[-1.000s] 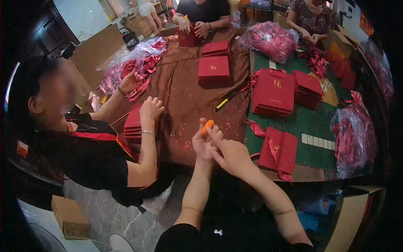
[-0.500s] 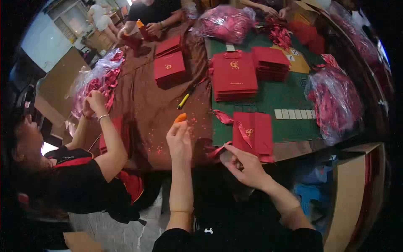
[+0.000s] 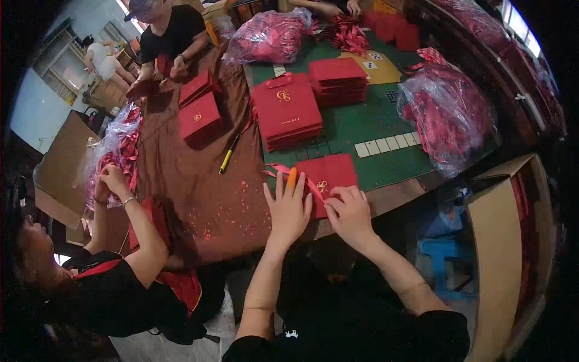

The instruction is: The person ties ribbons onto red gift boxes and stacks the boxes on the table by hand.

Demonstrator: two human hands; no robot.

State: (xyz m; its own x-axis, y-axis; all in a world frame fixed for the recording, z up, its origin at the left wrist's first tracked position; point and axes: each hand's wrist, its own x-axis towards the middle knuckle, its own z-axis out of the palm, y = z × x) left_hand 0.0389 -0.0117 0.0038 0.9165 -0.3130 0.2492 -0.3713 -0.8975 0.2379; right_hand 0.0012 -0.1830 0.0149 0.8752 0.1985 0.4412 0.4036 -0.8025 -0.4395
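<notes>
A red paper gift bag (image 3: 338,169) with a gold emblem lies flat at the table's near edge. Across its front runs a pinkish-red ribbon (image 3: 315,189). My left hand (image 3: 288,214) rests at the bag's left side with fingers spread, and an orange finger cot (image 3: 292,178) covers one fingertip. On the bag's lower right, my right hand (image 3: 351,216) has its fingers bent, thumb and forefinger meeting at the ribbon's lower end. The exact pinch is partly hidden by the fingers.
Stacked red bags (image 3: 286,114) stand behind, beside another stack (image 3: 338,78). Plastic-wrapped ribbon bundles (image 3: 449,114) lie right; white tiles (image 3: 386,145) line the green mat. A yellow cutter (image 3: 225,161) lies left. A co-worker (image 3: 108,259) sits left; another person (image 3: 172,36) works across.
My left hand has come down from above the brown cloth to the bag, its fingers now spread. My right hand has moved onto the bag's front. The view has shifted.
</notes>
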